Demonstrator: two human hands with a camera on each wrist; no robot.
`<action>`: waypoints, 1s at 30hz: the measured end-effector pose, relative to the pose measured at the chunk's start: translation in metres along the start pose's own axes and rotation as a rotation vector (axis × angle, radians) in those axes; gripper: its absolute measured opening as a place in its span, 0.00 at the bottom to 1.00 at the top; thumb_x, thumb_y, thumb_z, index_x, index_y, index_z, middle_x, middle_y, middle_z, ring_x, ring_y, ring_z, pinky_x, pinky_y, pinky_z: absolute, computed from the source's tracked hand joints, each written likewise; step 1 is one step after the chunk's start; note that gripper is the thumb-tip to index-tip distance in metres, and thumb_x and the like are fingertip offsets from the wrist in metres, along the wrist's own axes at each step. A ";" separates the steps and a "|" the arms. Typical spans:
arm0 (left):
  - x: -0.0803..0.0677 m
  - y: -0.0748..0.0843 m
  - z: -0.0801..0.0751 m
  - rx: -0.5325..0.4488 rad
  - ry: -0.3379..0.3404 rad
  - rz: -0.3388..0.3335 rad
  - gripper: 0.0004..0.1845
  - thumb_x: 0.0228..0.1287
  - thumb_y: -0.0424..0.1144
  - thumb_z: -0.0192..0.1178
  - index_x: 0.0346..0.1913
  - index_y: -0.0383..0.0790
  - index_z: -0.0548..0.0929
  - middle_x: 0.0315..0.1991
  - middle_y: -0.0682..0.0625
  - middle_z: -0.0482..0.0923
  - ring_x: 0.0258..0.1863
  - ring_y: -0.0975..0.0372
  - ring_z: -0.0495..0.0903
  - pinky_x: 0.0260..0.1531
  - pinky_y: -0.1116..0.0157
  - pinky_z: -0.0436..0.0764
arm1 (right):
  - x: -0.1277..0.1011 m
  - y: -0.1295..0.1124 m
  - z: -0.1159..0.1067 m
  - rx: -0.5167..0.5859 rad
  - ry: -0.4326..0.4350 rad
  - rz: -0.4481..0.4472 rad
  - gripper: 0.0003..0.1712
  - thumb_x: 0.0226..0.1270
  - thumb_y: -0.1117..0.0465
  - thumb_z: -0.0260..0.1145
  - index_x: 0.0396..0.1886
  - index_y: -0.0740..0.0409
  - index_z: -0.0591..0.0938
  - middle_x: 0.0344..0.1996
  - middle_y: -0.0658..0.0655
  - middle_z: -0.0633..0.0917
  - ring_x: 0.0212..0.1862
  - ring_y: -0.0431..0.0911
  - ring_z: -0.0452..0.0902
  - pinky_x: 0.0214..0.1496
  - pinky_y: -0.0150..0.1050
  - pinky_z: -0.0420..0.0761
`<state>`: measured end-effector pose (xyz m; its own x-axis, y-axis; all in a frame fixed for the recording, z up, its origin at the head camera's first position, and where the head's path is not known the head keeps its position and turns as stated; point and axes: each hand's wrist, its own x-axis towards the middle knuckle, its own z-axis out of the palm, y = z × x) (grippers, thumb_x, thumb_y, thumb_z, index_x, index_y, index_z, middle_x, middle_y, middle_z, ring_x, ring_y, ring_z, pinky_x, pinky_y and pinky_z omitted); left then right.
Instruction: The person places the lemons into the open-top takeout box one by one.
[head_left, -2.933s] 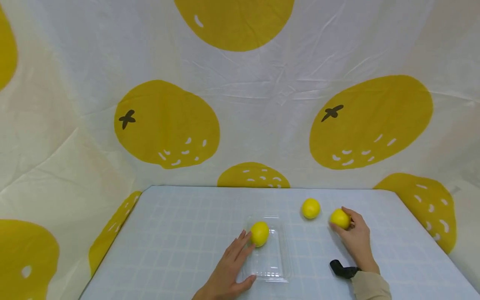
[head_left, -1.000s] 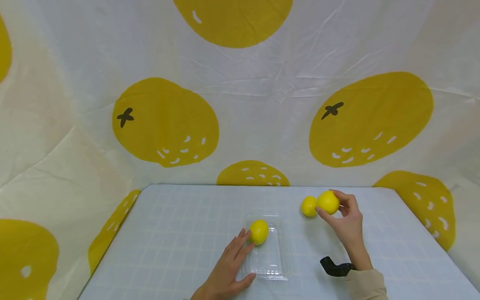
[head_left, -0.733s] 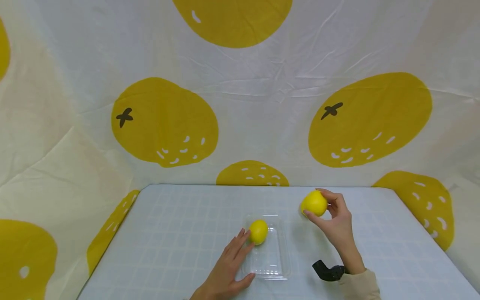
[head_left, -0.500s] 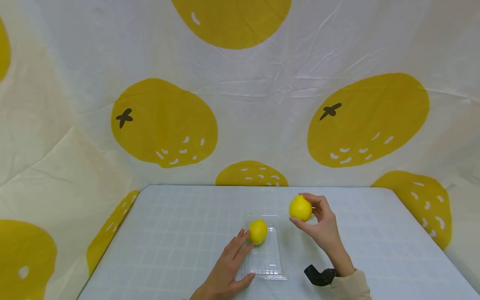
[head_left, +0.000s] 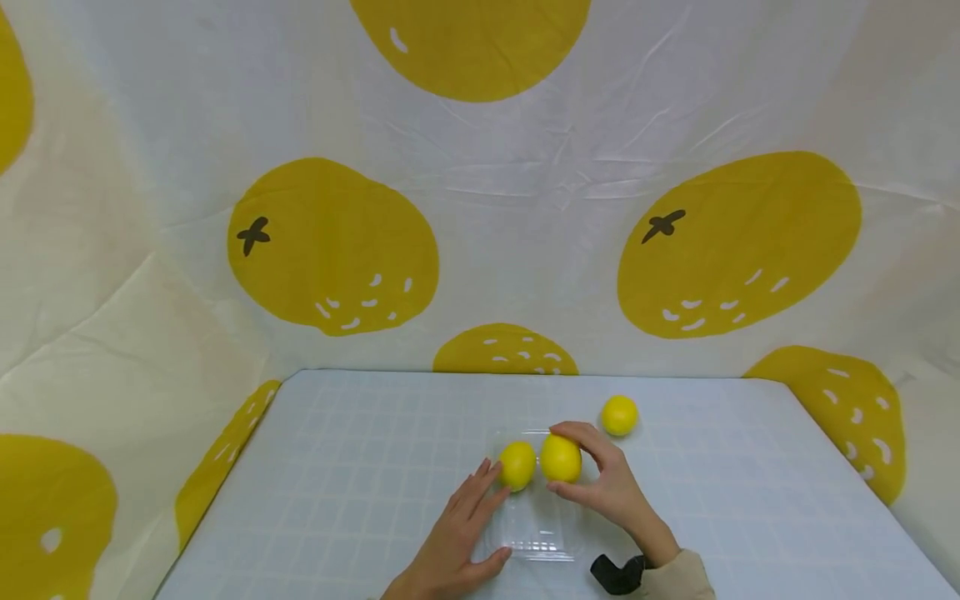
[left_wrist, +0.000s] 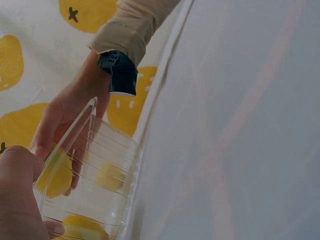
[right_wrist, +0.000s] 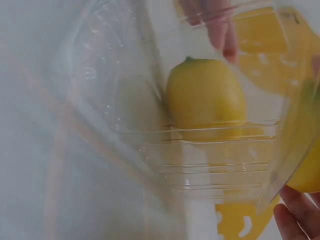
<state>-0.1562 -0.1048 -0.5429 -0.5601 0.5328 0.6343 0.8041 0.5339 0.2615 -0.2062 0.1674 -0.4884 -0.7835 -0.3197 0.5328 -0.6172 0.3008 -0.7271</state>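
Observation:
A clear plastic tray (head_left: 542,540) lies on the checked table (head_left: 360,467), with one lemon (head_left: 518,464) at its far left end. My left hand (head_left: 491,517) lies flat along the tray's left side, straight fingertips touching that lemon. My right hand (head_left: 587,467) grips a second lemon (head_left: 561,458) right beside the first, low over the tray's far end. In the right wrist view, the tray wall (right_wrist: 150,150) shows the first lemon (right_wrist: 205,97) inside. The held lemon (right_wrist: 310,170) sits at the right edge there. The left wrist view shows the tray (left_wrist: 90,170) and my right hand (left_wrist: 65,115) behind it.
A third lemon (head_left: 619,415) sits on the table behind and to the right of the tray. A black wrist device (head_left: 617,573) is strapped at my right wrist. A cloth backdrop with large printed yellow fruit (head_left: 333,246) closes in the table's back and sides.
My right hand lifted a lemon off the table at the right and carried it left, down to the tray beside the first lemon. The left hand stayed put.

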 end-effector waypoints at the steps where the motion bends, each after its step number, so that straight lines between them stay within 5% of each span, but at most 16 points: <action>1: 0.000 0.000 0.000 -0.001 0.001 -0.001 0.34 0.71 0.59 0.49 0.68 0.37 0.72 0.75 0.39 0.59 0.73 0.44 0.59 0.64 0.44 0.68 | 0.000 0.001 0.001 -0.006 -0.004 -0.007 0.38 0.46 0.61 0.83 0.61 0.55 0.79 0.57 0.52 0.80 0.60 0.43 0.73 0.61 0.31 0.73; 8: -0.001 -0.001 0.001 0.004 0.019 0.017 0.34 0.71 0.59 0.49 0.68 0.36 0.72 0.74 0.38 0.60 0.72 0.43 0.60 0.67 0.47 0.64 | -0.003 0.013 0.011 -0.095 -0.087 -0.068 0.39 0.42 0.59 0.85 0.58 0.53 0.79 0.55 0.53 0.81 0.59 0.47 0.75 0.62 0.38 0.75; 15: 0.000 -0.001 0.000 0.000 0.002 0.001 0.34 0.71 0.59 0.50 0.69 0.38 0.72 0.75 0.39 0.59 0.73 0.44 0.59 0.66 0.46 0.65 | -0.001 0.006 0.017 -0.323 -0.106 -0.126 0.39 0.35 0.54 0.87 0.50 0.50 0.78 0.53 0.49 0.81 0.56 0.48 0.75 0.64 0.55 0.69; 19: -0.001 -0.002 0.000 -0.006 -0.006 -0.009 0.33 0.70 0.59 0.52 0.68 0.39 0.73 0.75 0.40 0.59 0.74 0.45 0.58 0.65 0.44 0.66 | 0.000 -0.002 0.018 -0.391 -0.117 -0.128 0.38 0.33 0.55 0.87 0.47 0.54 0.77 0.51 0.52 0.81 0.55 0.50 0.76 0.69 0.60 0.59; 30: -0.001 -0.001 -0.002 -0.025 -0.017 -0.040 0.31 0.69 0.58 0.54 0.65 0.40 0.75 0.75 0.41 0.58 0.74 0.46 0.58 0.63 0.42 0.67 | 0.000 -0.007 0.023 -0.439 -0.242 -0.035 0.34 0.37 0.58 0.82 0.47 0.53 0.76 0.50 0.50 0.81 0.55 0.48 0.78 0.71 0.64 0.55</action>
<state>-0.1560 -0.1065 -0.5422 -0.5951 0.5228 0.6103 0.7855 0.5387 0.3046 -0.1999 0.1444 -0.4931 -0.7544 -0.5203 0.4003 -0.6561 0.6188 -0.4320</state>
